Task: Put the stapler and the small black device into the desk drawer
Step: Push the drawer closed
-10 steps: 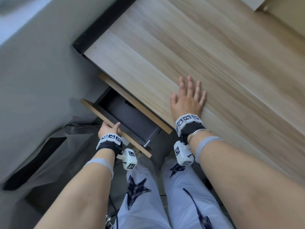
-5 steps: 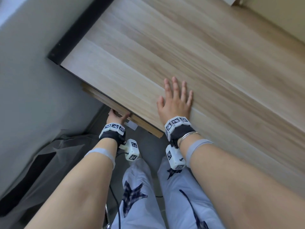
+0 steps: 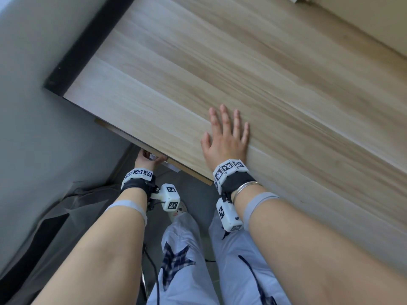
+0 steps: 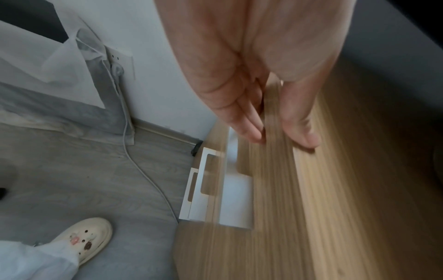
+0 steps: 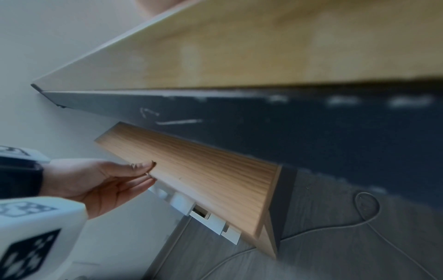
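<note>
Neither the stapler nor the small black device shows in any view. The wooden drawer front sits almost flush under the desk top, and its inside is hidden. My left hand lies against the drawer front. Its fingers are straight along the lower edge and the thumb is on the face. My right hand rests flat on the desk top near its front edge, fingers spread and holding nothing.
White plastic pieces hang under the drawer front. A white cable runs from a wall socket across the grey floor. Grey cloth lies at the left by the wall. My legs and a shoe are below the desk.
The drawer stood open with its dark inside showing; my left hand has pushed it in under the desk. The right hand has stayed flat on the desk top.
</note>
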A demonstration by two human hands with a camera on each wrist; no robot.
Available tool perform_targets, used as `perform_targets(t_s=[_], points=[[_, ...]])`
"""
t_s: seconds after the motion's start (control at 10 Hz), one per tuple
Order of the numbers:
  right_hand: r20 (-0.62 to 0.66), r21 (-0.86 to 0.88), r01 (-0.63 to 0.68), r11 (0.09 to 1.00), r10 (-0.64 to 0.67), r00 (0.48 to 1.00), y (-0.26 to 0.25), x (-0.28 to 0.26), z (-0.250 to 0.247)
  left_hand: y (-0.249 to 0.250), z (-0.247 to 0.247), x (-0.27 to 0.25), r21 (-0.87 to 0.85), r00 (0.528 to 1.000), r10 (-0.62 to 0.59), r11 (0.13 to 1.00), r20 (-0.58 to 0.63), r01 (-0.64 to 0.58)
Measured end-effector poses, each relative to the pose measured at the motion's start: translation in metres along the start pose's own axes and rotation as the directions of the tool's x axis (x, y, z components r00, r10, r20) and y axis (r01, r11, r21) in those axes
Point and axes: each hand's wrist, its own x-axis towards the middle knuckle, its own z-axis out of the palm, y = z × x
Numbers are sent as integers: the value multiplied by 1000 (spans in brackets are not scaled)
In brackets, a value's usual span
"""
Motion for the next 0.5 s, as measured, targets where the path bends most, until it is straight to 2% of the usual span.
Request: perform_targets(t_s=[0.2, 0.3, 0.4, 0.5], points=[[15, 0, -3, 1000, 3, 1000, 1, 0, 2, 3, 3, 1, 16, 1000, -11, 1000, -4, 11], [44, -3, -15, 1000, 15, 999, 1, 2, 1, 9, 3, 1, 79, 999, -33, 996, -21, 35], [59, 1, -13, 1000, 13, 998, 1, -1, 0, 11, -3, -3, 188, 999, -24, 982, 23, 20], [65, 13, -14, 1000, 13, 998, -1, 2, -3, 9, -12, -6, 185, 999, 15, 983, 34, -21]])
